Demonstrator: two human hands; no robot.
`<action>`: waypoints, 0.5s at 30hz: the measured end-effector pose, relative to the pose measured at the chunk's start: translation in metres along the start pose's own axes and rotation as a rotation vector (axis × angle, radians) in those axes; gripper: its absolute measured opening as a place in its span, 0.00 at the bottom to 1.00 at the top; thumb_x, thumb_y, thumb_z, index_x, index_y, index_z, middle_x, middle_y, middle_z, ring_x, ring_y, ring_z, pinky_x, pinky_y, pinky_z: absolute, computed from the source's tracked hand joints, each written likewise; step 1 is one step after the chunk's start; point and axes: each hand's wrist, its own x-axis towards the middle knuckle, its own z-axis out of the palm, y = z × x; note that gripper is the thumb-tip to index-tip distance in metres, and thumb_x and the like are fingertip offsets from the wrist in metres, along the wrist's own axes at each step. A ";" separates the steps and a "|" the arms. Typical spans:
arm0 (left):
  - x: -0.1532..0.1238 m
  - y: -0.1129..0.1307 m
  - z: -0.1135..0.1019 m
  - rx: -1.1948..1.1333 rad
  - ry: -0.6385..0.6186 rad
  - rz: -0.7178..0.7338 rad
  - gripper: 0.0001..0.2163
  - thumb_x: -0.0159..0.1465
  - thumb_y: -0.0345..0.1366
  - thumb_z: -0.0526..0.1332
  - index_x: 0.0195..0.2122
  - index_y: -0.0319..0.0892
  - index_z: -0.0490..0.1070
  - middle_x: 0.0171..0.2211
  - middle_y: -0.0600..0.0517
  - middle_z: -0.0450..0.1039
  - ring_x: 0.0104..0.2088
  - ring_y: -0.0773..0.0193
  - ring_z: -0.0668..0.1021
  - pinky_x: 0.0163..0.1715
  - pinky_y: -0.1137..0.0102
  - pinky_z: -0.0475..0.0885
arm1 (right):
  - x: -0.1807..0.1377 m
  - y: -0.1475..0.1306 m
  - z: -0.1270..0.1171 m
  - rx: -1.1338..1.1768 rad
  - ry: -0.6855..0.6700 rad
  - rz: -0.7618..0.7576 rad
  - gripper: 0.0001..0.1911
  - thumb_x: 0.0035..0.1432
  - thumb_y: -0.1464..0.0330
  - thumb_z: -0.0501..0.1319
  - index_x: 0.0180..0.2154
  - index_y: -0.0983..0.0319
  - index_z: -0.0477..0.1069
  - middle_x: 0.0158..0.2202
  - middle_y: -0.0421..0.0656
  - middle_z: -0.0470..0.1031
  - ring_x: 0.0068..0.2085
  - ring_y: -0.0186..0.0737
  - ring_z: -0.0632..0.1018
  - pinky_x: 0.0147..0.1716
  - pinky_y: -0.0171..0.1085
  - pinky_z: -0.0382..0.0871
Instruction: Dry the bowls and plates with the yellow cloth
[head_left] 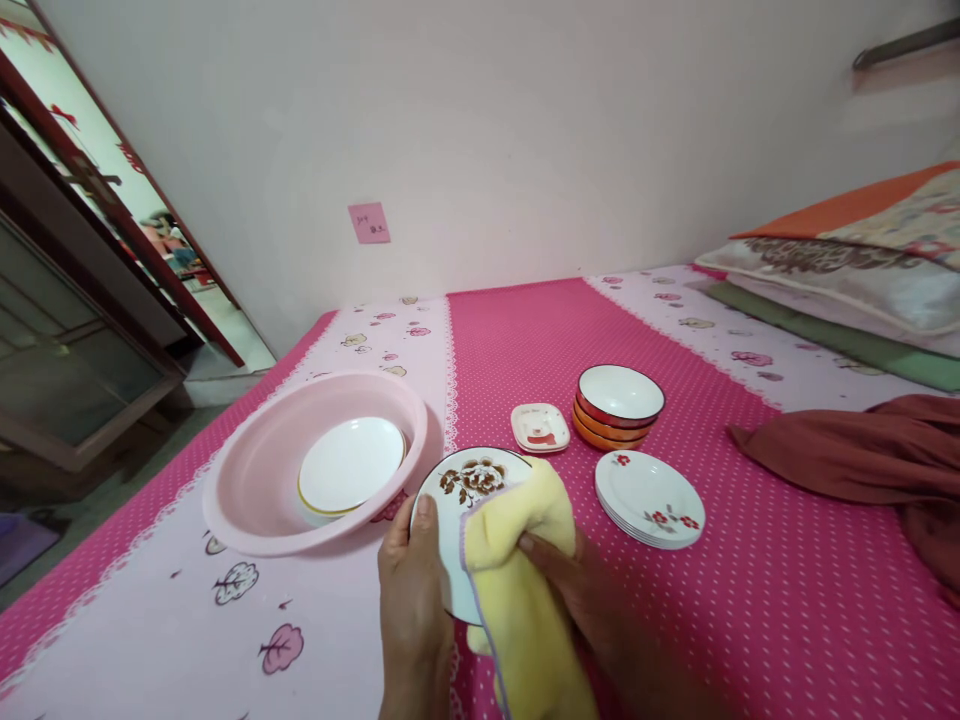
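My left hand (415, 570) grips the left edge of a white plate (450, 500) with a dark rim and a brown flower print, its thumb lying on the face. A yellow cloth (517, 590) with a purple edge is pinched in my right hand (559, 560) and covers the plate's right side. The plate is held tilted above the bed cover, and the fingers behind it are hidden. Left of it stands a pink basin (247, 480) with white dishes (352, 465) inside. On the right are stacked flowered plates (649, 495).
Behind the plates stand stacked orange bowls (615, 410) with white insides and small square dishes (540, 427). A brown-red cloth (847, 460) and piled pillows (847, 260) lie at the right. A pink note (369, 223) sticks to the wall. A doorway opens at the far left.
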 end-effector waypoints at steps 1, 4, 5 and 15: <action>-0.004 -0.004 0.004 -0.024 0.052 0.003 0.25 0.66 0.47 0.70 0.63 0.47 0.73 0.51 0.45 0.84 0.47 0.51 0.85 0.46 0.62 0.81 | -0.001 0.004 0.002 0.016 0.014 0.006 0.27 0.52 0.55 0.77 0.51 0.57 0.80 0.47 0.47 0.86 0.51 0.60 0.84 0.53 0.51 0.79; -0.016 -0.014 0.016 -0.071 0.189 0.015 0.25 0.69 0.49 0.65 0.66 0.52 0.68 0.55 0.47 0.82 0.49 0.52 0.85 0.46 0.62 0.81 | -0.002 0.011 0.000 0.030 0.034 0.044 0.29 0.56 0.51 0.74 0.55 0.58 0.78 0.49 0.49 0.85 0.53 0.59 0.84 0.54 0.51 0.79; -0.019 -0.015 0.019 -0.070 0.183 0.022 0.26 0.70 0.50 0.64 0.67 0.53 0.67 0.56 0.47 0.82 0.50 0.52 0.85 0.46 0.62 0.81 | -0.002 0.010 -0.003 0.017 0.036 0.052 0.30 0.57 0.51 0.74 0.56 0.58 0.77 0.48 0.49 0.86 0.52 0.59 0.84 0.54 0.51 0.79; -0.002 0.018 -0.010 0.391 -0.349 0.035 0.21 0.60 0.49 0.73 0.47 0.39 0.83 0.36 0.46 0.86 0.33 0.56 0.83 0.31 0.70 0.76 | 0.000 -0.034 -0.036 -0.281 -0.305 0.027 0.17 0.60 0.56 0.73 0.42 0.63 0.84 0.43 0.52 0.86 0.45 0.58 0.85 0.50 0.53 0.78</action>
